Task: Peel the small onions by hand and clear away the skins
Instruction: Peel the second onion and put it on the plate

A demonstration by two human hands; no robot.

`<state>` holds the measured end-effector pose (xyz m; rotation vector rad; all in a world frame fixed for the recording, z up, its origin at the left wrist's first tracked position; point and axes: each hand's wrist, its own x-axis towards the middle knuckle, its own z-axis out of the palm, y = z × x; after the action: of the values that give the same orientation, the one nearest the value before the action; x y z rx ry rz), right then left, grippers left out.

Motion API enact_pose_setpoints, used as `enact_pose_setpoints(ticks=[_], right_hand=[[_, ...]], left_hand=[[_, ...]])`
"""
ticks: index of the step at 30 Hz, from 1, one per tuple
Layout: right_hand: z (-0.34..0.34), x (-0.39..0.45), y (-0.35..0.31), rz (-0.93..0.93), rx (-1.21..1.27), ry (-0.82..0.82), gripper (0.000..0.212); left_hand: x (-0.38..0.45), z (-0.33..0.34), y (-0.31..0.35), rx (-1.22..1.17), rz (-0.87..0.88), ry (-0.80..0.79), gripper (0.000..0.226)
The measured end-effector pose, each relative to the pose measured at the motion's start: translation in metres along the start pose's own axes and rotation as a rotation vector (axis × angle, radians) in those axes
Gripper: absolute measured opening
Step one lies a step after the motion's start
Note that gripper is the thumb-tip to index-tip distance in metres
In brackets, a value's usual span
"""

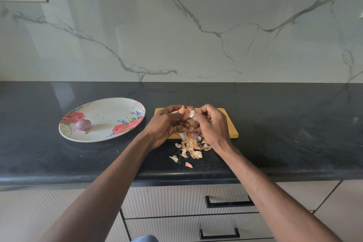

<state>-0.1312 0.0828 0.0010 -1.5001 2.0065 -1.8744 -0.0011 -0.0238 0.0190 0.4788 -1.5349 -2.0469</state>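
While both my hands work over the wooden cutting board (230,124), I log the task as partly done. Item in hand: one small onion (187,109), held above the board's far-left part, papery outer skin partly lifted. My left hand (167,124) has its fingers curled round the onion from the left. My right hand (211,124) pinches a flap of loose skin (192,116) at the onion's right side, fingers bent in close; the two hands touch or nearly touch around it.

Done, as I judge it: one peeled onion (83,124), purple and glossy, root tuft still on, lying on the floral plate (110,108), on the near-left part beside a rose print. It is the plate's only content.

Left to do: finish stripping the held onion and place it with the other. Whether more unpeeled onions sit under my hands I cannot tell.

Waste: a heap of onion skins (193,148) spilling from the board's near edge onto the black countertop (284,133), with a few stray flakes nearer the counter's front edge. None cleared yet; no bin or waste bowl in view.
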Motion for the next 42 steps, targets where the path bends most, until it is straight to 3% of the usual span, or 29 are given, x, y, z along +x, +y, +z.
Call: enact_pose_setpoints(ticks=[12,15,18,20,26,29,40,42], right_hand=[[-0.0011,0.0035,0.0053,-0.016,-0.122,0.074,0.023],[-0.0002,0.0036,0.0023,-0.103,-0.123,0.026,0.010],[-0.0004,0.0016,0.0001,-0.144,-0.074,-0.078,0.039],[0.0006,0.0002,-0.0002,-0.151,-0.049,-0.097,0.042],[0.0015,0.0002,0.0013,-0.213,-0.049,0.011,0.031],[0.0021,-0.0002,0.0019,-0.235,-0.067,0.019,0.028],[0.0016,0.0006,0.0069,-0.290,-0.137,0.050,0.013],[0.0017,0.0004,0.0075,-0.293,-0.144,0.052,0.015]], left_hand=[[-0.0019,-0.0001,0.0055,-0.114,0.032,0.059,0.020],[-0.0013,-0.0004,0.0039,-0.073,0.027,0.058,0.019],[-0.0023,0.0000,0.0033,-0.051,0.035,0.043,0.030],[-0.0032,0.0010,0.0034,-0.045,0.029,0.034,0.037],[-0.0010,-0.0009,0.0018,-0.043,0.009,0.029,0.034],[-0.0007,-0.0001,0.0022,-0.032,0.003,0.022,0.040],[-0.0018,0.0009,0.0037,-0.056,-0.049,0.005,0.023],[-0.0039,0.0016,0.0046,-0.044,-0.040,-0.013,0.029]])
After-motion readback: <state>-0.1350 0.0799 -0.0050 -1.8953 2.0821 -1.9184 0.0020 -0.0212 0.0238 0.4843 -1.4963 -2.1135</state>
